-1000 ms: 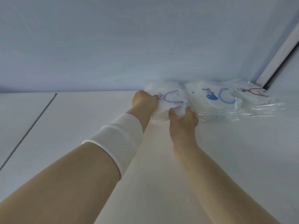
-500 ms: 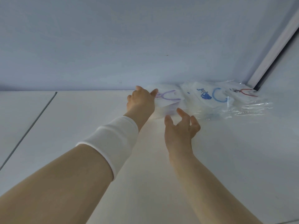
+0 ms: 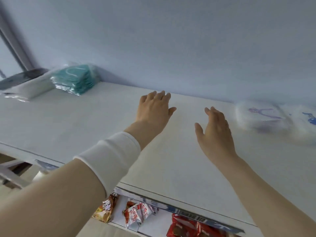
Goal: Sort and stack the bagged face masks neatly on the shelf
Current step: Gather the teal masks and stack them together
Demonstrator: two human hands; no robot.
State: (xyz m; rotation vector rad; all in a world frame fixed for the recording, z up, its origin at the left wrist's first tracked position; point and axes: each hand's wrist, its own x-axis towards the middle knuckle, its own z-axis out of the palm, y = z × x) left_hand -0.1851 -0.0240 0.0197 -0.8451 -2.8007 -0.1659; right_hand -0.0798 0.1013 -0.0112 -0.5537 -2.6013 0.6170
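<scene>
nearest, below the front lip of the shelf (image 3: 171, 177), snack packets (image 3: 136, 214) lie on a lower level, so a bag nudged off that lip would likely drop among them. the white sleeve (image 3: 109, 159) on the left forearm crosses low over the board and could drag a loose bag if the arm sweeps sideways. both hands are empty, fingers relaxed and spread: the left hand (image 3: 153, 108) is palm down near the back of the shelf, and the right hand (image 3: 215, 127) is beside it, short of the purple-printed bag (image 3: 261, 117). whether either palm rests on the board i cannot tell. the masks sit in two groups well apart, the purple-printed bag and blue-printed bag (image 3: 306, 124) at the right, the teal stack (image 3: 75, 79) and white stack (image 3: 29, 89) at the far left. a hurried grab risks the slippery film sliding and a pile fanning out. the shelf looks smooth, matte and flat. the bags are clear, glossy film round soft, puffy, rounded masks. the teal stack is flatter and squarer, its edges uneven, though blur hides detail. the wall (image 3: 171, 40) behind is plain and pale.
</scene>
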